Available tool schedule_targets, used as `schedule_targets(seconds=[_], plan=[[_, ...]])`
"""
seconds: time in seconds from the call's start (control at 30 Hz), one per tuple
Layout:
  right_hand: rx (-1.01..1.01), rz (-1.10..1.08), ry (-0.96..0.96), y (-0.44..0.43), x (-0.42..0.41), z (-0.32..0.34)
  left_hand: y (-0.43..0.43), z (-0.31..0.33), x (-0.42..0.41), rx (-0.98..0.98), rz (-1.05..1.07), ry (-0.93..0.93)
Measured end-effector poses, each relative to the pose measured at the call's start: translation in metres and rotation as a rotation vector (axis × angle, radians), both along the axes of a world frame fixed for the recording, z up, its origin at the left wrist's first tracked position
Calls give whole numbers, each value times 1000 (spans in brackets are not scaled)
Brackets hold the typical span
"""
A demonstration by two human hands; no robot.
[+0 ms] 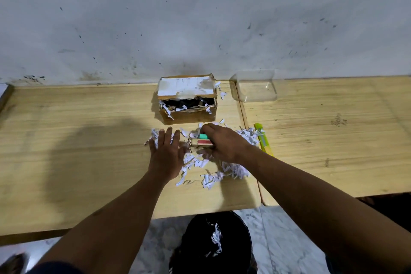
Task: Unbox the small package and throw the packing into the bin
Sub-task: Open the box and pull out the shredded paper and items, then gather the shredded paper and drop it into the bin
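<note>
An opened brown cardboard box (188, 115) with a white label on its raised flap stands at the back of the wooden table (89, 140), with paper shreds hanging from its rim. White shredded paper (213, 176) lies scattered in front of it. My left hand (166, 153) rests flat, fingers apart, on the left side of the shreds. My right hand (222, 142) grips a small item (201, 141) with green and red parts amid the shreds. A black bin (213, 244) stands on the floor below the table edge, with a few shreds inside.
A clear plastic container (255, 87) sits against the wall to the right of the box. A yellow-green utility knife (263, 138) lies right of the shreds. A second table (333, 140) adjoins on the right. The stained wall (200, 18) runs behind.
</note>
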State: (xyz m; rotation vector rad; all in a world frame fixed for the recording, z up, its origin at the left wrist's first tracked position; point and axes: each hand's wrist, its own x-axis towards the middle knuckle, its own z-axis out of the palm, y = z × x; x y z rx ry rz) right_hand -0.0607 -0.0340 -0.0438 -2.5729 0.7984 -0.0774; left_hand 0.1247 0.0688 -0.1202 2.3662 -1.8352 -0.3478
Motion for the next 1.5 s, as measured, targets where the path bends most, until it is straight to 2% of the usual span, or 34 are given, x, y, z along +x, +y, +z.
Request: schedule_targets(seconds=[0.17, 0.33, 0.43, 0.6, 0.73, 0.97, 1.13, 1.4, 1.5], plan=[[17, -75, -107, -1, -31, 12, -2, 0, -13, -39, -40, 38], [60, -536, -226, -24, -97, 4, -13, -5, -37, -50, -139, 72], [-15, -794, -136, -42, -146, -5, -24, -4, -54, -58, -188, 74], [-44, -1003, 154, -67, -203, -19, -43, -4, -71, -38, -197, 62], [-45, -1136, 167, -78, -217, -36, -51, -11, -72, -33, -206, 29], [-73, -1136, 204, -71, -206, -40, -49, -15, -71, -94, -205, 30], [-102, -1106, 298, -63, -198, -48, -51, -15, -71, -74, -180, 60], [-57, -1062, 430, -64, -197, -49, -46, -1, -67, -136, -150, 217], [-189, -957, 305, -61, -185, -36, -40, 10, -63, -178, -149, 225]])
